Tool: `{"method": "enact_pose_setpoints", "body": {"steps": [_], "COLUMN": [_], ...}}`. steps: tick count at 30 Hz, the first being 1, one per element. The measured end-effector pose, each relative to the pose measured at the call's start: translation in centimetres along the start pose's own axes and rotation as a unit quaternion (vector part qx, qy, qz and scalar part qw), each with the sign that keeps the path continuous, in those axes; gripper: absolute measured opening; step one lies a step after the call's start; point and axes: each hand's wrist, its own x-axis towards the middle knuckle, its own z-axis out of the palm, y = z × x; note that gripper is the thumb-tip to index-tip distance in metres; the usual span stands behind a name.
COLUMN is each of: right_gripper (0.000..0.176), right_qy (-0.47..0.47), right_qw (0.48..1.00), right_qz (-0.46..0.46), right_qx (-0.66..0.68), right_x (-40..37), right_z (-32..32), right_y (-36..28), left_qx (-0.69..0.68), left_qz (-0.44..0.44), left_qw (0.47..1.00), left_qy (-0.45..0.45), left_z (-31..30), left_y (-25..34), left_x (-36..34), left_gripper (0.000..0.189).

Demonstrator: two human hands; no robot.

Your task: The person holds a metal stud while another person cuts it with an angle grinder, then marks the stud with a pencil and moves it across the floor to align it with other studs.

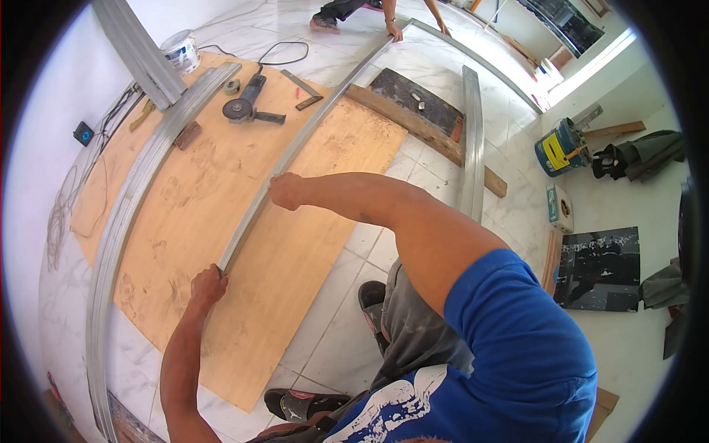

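Note:
A long, thin metal channel runs diagonally over the plywood sheet. My left hand grips its near end. Farther up, my right hand is closed around the same channel. Another person's hand holds the far end, where the channel meets a second metal channel at a corner. On the plywood to the left lie an angle grinder with its cord, a try square and a tape measure.
Several long metal profiles lie along the left side; another profile is on the right. A wooden plank crosses near a dark board. Buckets, a box and a black glossy panel stand at the right.

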Motion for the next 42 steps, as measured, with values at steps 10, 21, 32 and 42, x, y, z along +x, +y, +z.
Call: {"method": "enact_pose_setpoints", "body": {"steps": [10, 21, 32, 42], "right_gripper": [0.050, 0.031, 0.060, 0.049], "right_qy": [0.019, -0.019, -0.034, 0.109], "right_qw": [1.000, 1.000, 0.999, 0.990], "right_qz": [0.007, 0.009, 0.027, 0.094], "right_qx": [-0.013, 0.020, 0.013, -0.005], "right_x": [1.0, 0.6, 0.4, 2.0], "right_z": [1.7, 0.0, -1.0, 2.5], "right_y": [0.7, 0.3, 0.0, 0.0], "left_qx": [-0.028, -0.009, -0.012, -0.017], "left_qz": [0.009, 0.014, 0.028, 0.023], "left_qw": [0.999, 0.996, 0.996, 0.996], "left_qy": [0.035, 0.093, 0.084, 0.080], "left_z": [-1.1, -0.1, 0.0, -0.3], "left_y": [2.4, 3.4, 3.4, 3.7], "left_x": [1.5, 2.4, 2.7, 2.3], "left_gripper": [0.033, 0.028, 0.028, 0.029]}}
